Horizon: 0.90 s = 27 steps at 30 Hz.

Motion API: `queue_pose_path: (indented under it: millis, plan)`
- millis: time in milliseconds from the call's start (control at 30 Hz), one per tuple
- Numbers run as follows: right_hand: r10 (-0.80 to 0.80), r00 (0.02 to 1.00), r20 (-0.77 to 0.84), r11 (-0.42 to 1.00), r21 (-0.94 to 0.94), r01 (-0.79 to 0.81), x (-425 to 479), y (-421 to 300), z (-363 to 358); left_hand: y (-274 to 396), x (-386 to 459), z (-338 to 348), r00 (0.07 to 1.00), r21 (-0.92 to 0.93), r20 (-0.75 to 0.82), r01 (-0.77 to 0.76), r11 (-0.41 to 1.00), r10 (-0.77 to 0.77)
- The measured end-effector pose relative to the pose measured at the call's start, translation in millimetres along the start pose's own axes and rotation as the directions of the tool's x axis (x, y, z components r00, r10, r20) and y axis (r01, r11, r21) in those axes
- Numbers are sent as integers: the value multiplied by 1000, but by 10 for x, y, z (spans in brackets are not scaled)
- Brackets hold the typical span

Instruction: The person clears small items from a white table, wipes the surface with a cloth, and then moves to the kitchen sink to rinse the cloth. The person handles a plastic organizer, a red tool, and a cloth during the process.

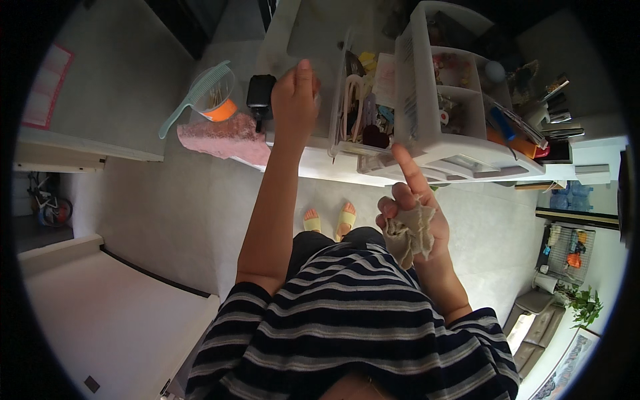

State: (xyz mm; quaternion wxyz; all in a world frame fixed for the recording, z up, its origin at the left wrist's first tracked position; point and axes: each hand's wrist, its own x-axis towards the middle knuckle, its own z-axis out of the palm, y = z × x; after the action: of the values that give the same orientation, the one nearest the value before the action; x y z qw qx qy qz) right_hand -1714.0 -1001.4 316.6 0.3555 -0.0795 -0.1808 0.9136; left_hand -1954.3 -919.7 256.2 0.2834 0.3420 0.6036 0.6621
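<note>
My left hand (296, 95) is over the countertop with its fingers curled and thumb uppermost; whether anything is inside it is hidden. Just beside it lies a black object (261, 92) with a narrow end, perhaps a brush or bottle. A crumpled beige cloth (411, 232) is gripped in my right hand (425, 215). That hand's index finger stretches toward the front of a clear plastic bin (336, 125). Hair clips, a pale looped band (354, 107) and a dark heart-shaped item (376, 137) fill the bin.
Right of the bin stands a white plastic drawer organizer (420, 90) holding small accessories and pens. To the left, a teal comb (195, 100) rests across a clear tub (220, 92) of cotton swabs. A pink cloth (225, 140) hangs over the counter edge.
</note>
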Motion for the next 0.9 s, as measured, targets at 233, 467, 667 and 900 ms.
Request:
queue_pose_path:
  millis: [233,467,667,900]
  plan:
    - [0,999,-45,996,-89,-4,-55,69,-30,473,310,132,898,415,312,-424,805,312]
    - [-20,999,27,994,-106,23,-186,95,-205,669,412,263,851,626,467,-510,590,240]
    - [-31,996,-80,995,-98,23,-333,176,-299,675,147,131,903,315,349,-366,876,251]
    - [-5,993,-119,995,-99,-7,-305,281,-232,273,63,169,980,-417,201,101,903,-17]
